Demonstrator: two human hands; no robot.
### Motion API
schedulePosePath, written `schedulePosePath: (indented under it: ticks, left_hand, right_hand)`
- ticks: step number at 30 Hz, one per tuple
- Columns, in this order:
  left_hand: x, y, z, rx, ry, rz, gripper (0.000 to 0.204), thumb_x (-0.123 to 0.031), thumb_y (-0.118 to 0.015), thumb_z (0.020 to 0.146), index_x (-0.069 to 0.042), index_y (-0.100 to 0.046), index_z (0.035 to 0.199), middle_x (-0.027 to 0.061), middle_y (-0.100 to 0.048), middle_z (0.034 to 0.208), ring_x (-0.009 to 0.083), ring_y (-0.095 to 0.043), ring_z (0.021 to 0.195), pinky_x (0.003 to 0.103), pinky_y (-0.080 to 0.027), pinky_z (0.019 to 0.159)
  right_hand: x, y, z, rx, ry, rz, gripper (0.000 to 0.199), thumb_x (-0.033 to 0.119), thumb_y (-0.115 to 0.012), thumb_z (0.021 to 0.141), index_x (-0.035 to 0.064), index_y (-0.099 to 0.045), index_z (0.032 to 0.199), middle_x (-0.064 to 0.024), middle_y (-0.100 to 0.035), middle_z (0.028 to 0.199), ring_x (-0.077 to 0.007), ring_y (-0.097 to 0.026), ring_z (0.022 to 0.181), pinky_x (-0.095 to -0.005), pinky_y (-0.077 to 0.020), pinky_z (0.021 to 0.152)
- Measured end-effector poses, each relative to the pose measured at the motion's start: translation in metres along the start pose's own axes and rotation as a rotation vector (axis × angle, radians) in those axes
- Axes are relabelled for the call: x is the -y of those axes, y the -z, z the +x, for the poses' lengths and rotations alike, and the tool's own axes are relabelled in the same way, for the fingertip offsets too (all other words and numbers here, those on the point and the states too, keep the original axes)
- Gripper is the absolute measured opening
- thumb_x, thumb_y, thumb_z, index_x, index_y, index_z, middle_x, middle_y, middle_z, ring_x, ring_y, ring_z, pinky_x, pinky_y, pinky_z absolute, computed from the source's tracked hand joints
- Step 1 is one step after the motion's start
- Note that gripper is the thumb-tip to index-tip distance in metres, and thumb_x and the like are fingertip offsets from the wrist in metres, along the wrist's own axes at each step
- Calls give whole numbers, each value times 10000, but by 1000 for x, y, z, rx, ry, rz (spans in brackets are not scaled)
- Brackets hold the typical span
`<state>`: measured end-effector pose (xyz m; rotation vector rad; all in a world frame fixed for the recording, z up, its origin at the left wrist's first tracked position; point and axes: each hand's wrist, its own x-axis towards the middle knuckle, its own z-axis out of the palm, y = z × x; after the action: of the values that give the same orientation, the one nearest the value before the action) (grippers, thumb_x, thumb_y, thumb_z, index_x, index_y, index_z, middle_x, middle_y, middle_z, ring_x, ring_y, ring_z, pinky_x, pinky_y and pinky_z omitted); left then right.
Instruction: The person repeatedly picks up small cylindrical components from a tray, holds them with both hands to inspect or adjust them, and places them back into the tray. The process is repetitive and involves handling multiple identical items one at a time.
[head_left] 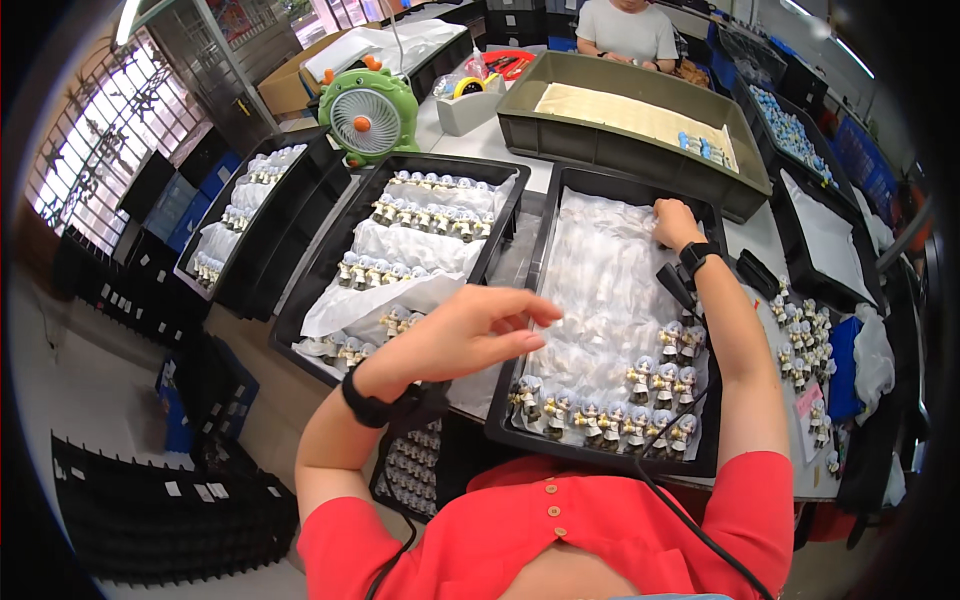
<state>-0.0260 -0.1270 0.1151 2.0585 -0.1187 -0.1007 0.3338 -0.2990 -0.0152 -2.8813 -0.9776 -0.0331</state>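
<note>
My left hand (485, 325) hovers over the gap between two black trays, thumb and fingers apart, with nothing in it. My right hand (677, 222) is closed at the far right corner of the right black tray (540, 260), over its lining. Whatever its fingers may hold is hidden. White translucent wrapping (600, 255) covers most of this tray. Small figurines (610, 422) with pale blue-grey hair stand in rows at its near end. The left black tray (400, 165) carries more such figurines (430, 217) in rows between folded white sheets.
A green fan (367, 118) and a tape dispenser (472, 105) stand behind the trays, beside a large olive bin (620, 95). Loose figurines (803, 335) crowd the table at right. Another black tray (262, 250) sits at far left. A person (627, 32) sits across the table.
</note>
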Motion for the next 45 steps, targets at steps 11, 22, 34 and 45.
schedulePosePath:
  ticks: [11, 22, 34, 45]
  left_hand:
    - [45, -39, 68, -422, -72, -537, 624, -151, -625, 887, -58, -293, 1407, 135, -372, 1360, 219, -508, 1164, 310, -436, 949]
    - [51, -42, 65, -487, -145, -662, 506, -31, -585, 884, -36, -348, 1331, 127, -456, 1260, 171, -555, 1081, 299, -500, 856]
    - [50, -34, 62, -450, -91, -848, 385, -96, -558, 926, -36, -402, 1273, 89, -576, 1096, 148, -611, 961, 287, -526, 785]
    - [65, -38, 66, -534, -34, -918, 323, -212, -517, 968, -58, -483, 1251, 51, -591, 1106, 129, -603, 950, 272, -523, 791]
  right_hand:
    - [134, 83, -119, -327, 688, 915, 629, 9, -746, 659, 100, -520, 1238, -89, -615, 1021, -214, -606, 907, -314, -505, 770]
    - [133, 56, -123, -300, 817, 990, 809, 63, -792, 686, 99, -380, 1381, -115, -510, 1271, -259, -546, 1114, -350, -463, 928]
    - [131, 47, -125, -230, 693, 1043, 790, 84, -809, 679, 78, -414, 1362, -121, -513, 1299, -211, -560, 1098, -335, -477, 883]
    - [134, 52, -130, -482, 758, 940, 801, 73, -816, 626, 93, -445, 1335, -120, -536, 1202, -301, -525, 1099, -377, -456, 920]
